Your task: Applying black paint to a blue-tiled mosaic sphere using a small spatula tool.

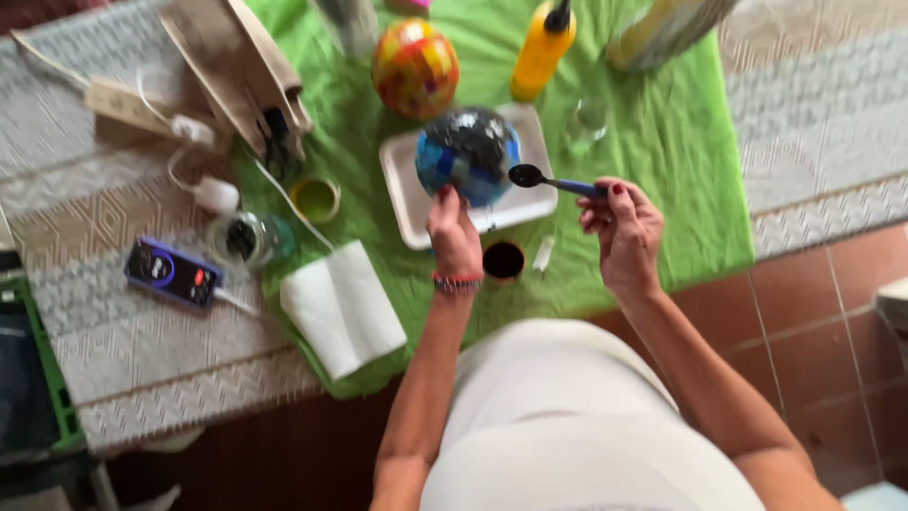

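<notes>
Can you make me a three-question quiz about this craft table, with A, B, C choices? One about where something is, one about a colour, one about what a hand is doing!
1. Where does the blue mosaic ball sit?
A. On the white tray
B. On the floor
C. In the paper bag

2. What colour is the cloth under the tray?
A. Red
B. Green
C. Black

3. What is the right hand doing?
A. Lying flat and empty
B. Holding the yellow bottle
C. Holding a dark spoon

Answers: 1 A, the ball rests on the tray, steadied by the left hand. 2 B, bright green cloth shows all round the tray. 3 C, the fingers pinch the spoon's blue handle, its bowl near the ball.
</notes>
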